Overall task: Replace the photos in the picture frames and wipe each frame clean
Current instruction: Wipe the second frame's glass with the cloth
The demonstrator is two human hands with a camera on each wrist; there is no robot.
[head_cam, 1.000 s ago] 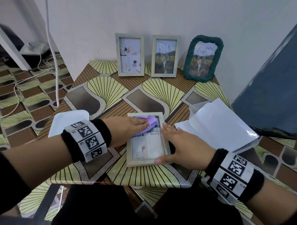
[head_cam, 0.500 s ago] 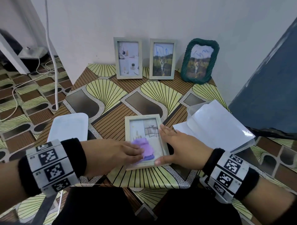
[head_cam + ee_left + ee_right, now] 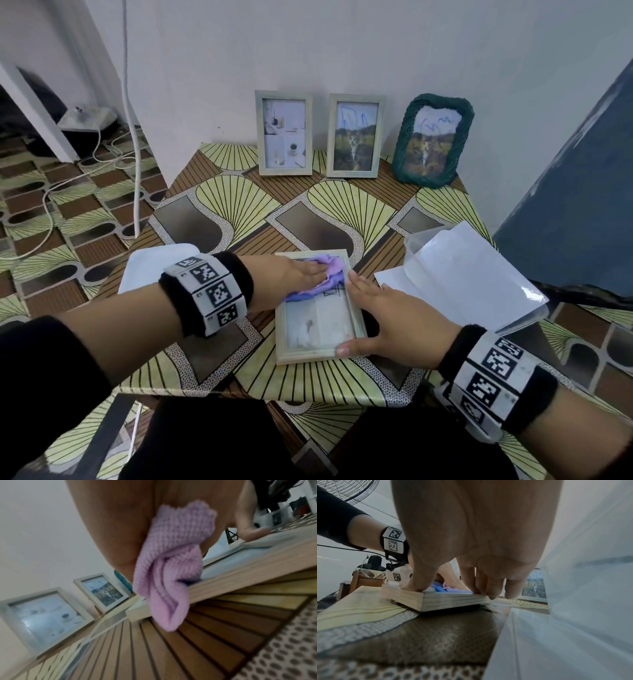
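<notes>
Wiping step on 1 flat frame (image 3: 317, 337).
Left hand (image 3: 291, 279), fingers flat, pressing cloth (image 3: 320, 279) on glass; right hand (image 3: 390, 317), fingers extended, bracing frame edge. Next: wipe lower glass w/ light pressure.

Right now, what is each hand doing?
Left hand: open, fingers flat, pressing the purple cloth onto the frame.
Right hand: open, steadying the frame's right edge.

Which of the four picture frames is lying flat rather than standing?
The pale wooden frame nearest the person, held by the right hand and wiped with the purple cloth. The other three stand against the wall.
</notes>
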